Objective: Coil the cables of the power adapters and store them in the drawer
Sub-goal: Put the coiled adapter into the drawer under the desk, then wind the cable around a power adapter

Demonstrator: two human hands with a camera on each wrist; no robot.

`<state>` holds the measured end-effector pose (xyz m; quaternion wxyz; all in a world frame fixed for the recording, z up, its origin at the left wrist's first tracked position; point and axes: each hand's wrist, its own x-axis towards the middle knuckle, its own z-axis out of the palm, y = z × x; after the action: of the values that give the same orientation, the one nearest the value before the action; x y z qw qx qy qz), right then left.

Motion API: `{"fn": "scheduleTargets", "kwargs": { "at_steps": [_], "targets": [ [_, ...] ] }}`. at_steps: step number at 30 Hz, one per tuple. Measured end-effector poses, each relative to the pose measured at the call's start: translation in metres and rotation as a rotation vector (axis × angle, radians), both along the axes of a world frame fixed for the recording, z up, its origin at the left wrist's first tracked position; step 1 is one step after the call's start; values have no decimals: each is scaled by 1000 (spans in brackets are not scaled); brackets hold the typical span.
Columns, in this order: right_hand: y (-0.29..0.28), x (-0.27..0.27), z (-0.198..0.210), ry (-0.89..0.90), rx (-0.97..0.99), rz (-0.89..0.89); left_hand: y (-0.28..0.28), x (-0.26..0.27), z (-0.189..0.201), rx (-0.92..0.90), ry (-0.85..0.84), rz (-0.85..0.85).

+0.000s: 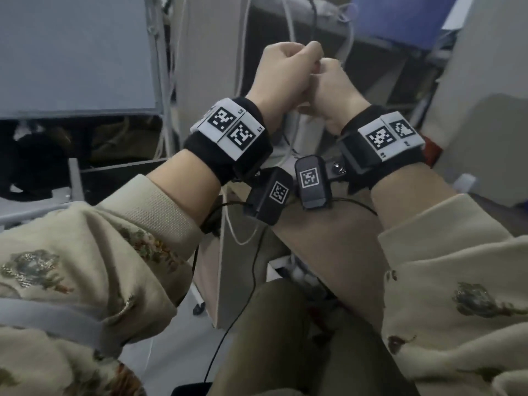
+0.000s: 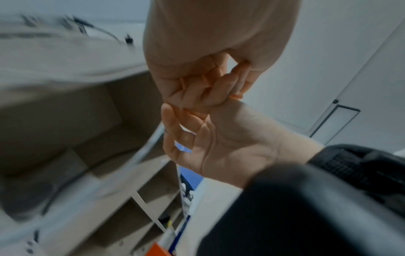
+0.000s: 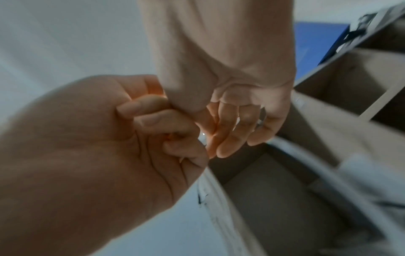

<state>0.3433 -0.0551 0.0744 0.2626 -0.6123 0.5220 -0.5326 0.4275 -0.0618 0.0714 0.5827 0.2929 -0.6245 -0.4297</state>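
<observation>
Both hands are raised together at chest height, fingertips touching. My left hand (image 1: 285,67) is a tight fist; in the right wrist view the left hand (image 3: 131,138) shows a sliver of white between its curled fingers. My right hand (image 1: 334,90) curls beside it. A white cable (image 3: 306,161) leaves the right hand's fingertips (image 3: 258,138) and runs down; the same cable (image 2: 151,147) is blurred in the left wrist view. A slack white cable loop (image 1: 234,232) hangs below the wrists. A white block (image 1: 300,130), perhaps an adapter, hangs between them, mostly hidden.
An open drawer (image 1: 114,167) with dark contents sits low on the left under a grey desk top (image 1: 71,52). More white and black cables (image 1: 288,24) hang behind the hands. Beige shelving (image 2: 153,199) and a blue panel (image 1: 400,18) stand beyond. My knees fill the bottom.
</observation>
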Motion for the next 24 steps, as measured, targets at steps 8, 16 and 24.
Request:
{"fn": "scheduleTargets", "kwargs": {
  "at_steps": [8,16,24],
  "targets": [
    [52,-145,-11,207,50,-434,32,-137,-11,-9,-41,-318],
    [128,-251,-28,132,155,-686,81,-248,-23,30,-192,-611],
    [206,-321,-44,153,488,-844,120,-329,-45,44,-436,-844]
  ]
}}
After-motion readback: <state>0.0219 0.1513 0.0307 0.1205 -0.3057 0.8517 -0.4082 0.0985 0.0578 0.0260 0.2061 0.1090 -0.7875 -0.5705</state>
